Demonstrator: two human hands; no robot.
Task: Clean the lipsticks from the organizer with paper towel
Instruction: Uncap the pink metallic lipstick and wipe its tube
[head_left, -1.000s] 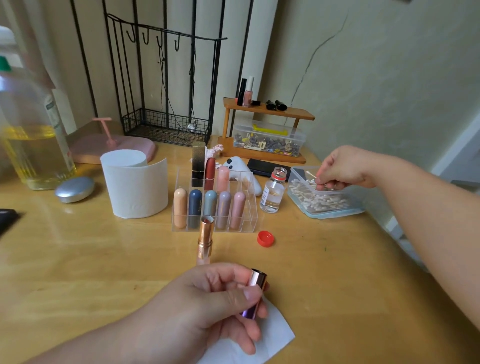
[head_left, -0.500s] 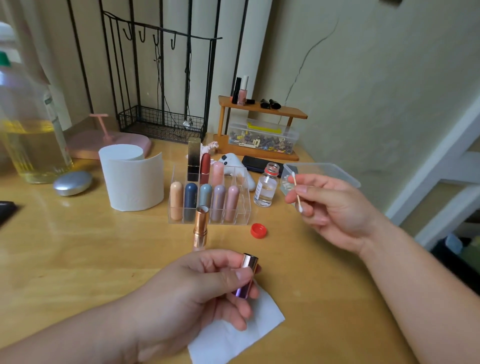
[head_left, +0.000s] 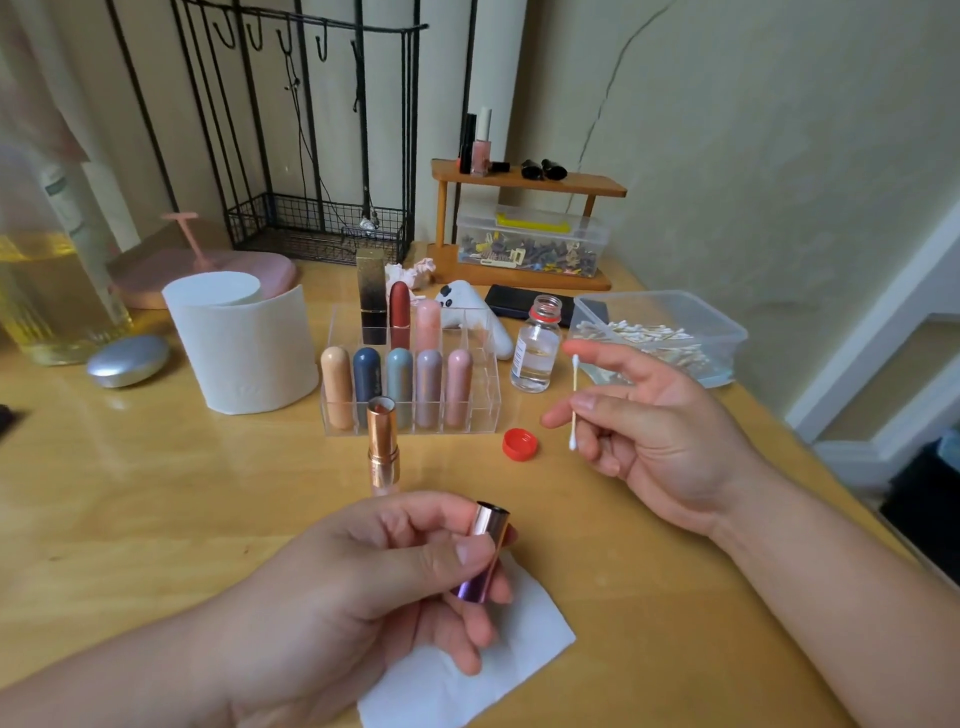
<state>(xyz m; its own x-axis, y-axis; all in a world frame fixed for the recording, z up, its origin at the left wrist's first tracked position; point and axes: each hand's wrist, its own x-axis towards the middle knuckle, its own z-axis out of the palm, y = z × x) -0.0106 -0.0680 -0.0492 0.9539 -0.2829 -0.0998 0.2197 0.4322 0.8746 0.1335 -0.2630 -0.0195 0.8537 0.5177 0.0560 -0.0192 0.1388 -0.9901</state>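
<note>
Bench (head_left: 156, 519) stock, left to right:
- Oil bottle (head_left: 47, 291); silver compact (head_left: 127, 360); towel roll (head_left: 244, 348), upright.
- Clear organizer (head_left: 483, 384): lipsticks (head_left: 400, 379), five in the front row, three behind.
- Open lipstick (head_left: 383, 441), upright, just before the organizer.
- Left hand (head_left: 363, 587): fingers and thumb curled round a metallic cap (head_left: 483, 551), above a flat towel sheet (head_left: 519, 660).
- Red lid (head_left: 519, 445), loose; small open bottle (head_left: 537, 345) behind it.
- Right hand (head_left: 654, 426): pinches a swab (head_left: 574, 400) upright, partly hiding the swab tub (head_left: 660, 306).
</note>
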